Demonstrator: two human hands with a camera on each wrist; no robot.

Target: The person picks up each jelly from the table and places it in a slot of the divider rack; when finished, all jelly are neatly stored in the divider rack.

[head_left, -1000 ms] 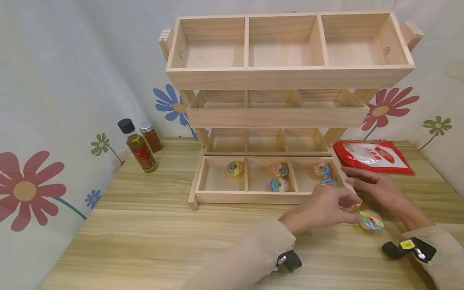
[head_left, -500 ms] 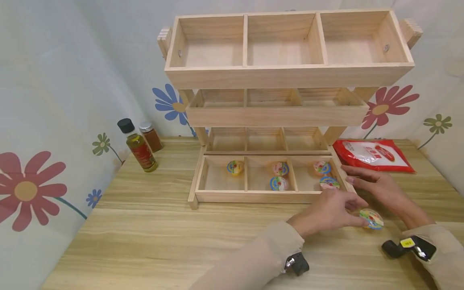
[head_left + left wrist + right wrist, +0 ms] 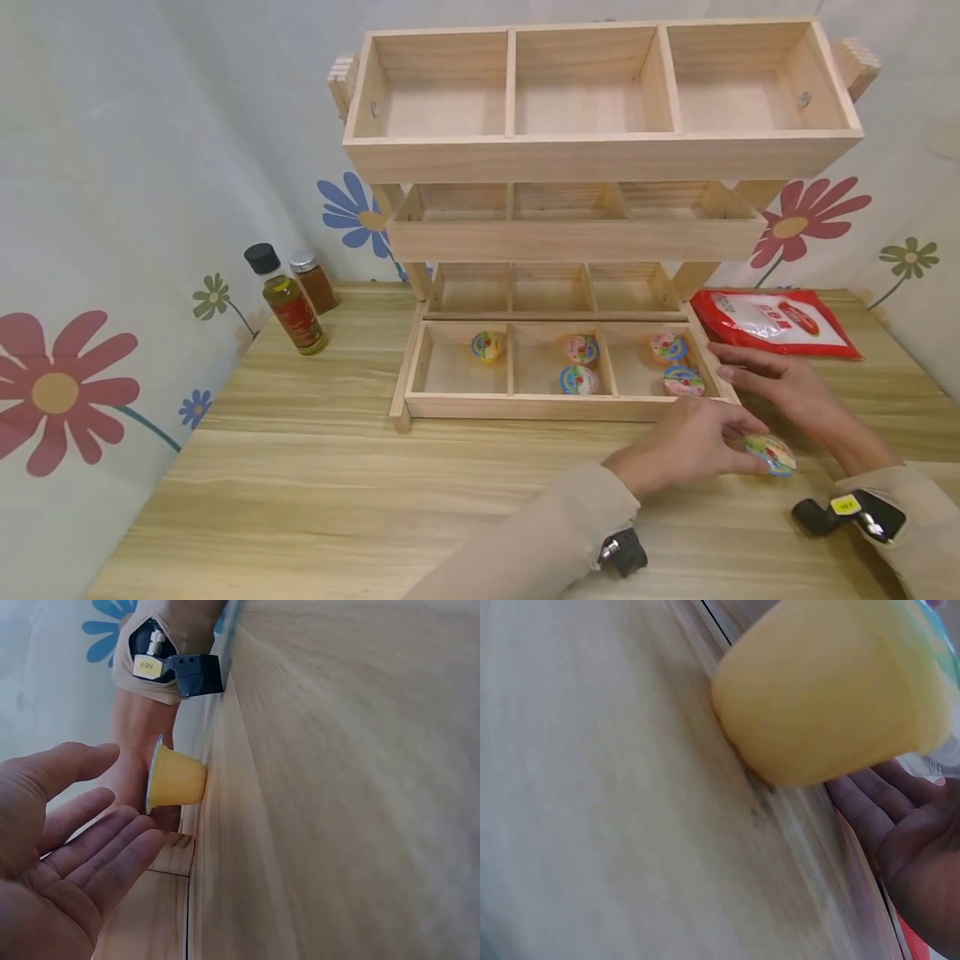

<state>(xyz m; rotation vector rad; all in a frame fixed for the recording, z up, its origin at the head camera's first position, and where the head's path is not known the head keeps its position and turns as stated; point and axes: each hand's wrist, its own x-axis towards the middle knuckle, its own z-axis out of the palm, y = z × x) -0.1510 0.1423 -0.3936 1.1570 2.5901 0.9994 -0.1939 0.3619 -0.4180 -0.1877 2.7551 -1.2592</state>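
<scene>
A jelly cup (image 3: 771, 455) with yellow contents and a printed foil lid stands upright on the table by the rack's front right corner; its yellow side fills much of the right wrist view. My left hand (image 3: 693, 446) reaches to it from the left. In the left wrist view its thumb and fingers are spread, with the cup (image 3: 177, 777) just beyond the fingertips; whether they touch it I cannot tell. Fingers extended, my right hand (image 3: 795, 400) lies against the right side of the wooden rack (image 3: 570, 408). In the right wrist view this hand (image 3: 911, 840) is partly behind the cup.
The rack's front bottom tray holds several jelly cups: a yellow one (image 3: 488, 347) in the left compartment, two in the middle, two on the right. A red-and-white bag (image 3: 776, 322) lies behind my right hand. At left stand an oil bottle (image 3: 291, 307) and a jar (image 3: 313, 285).
My left hand has moved slightly right, away from the tray's right compartment, to the yellow jelly cup on the table. The right hand has stayed at the rack's side.
</scene>
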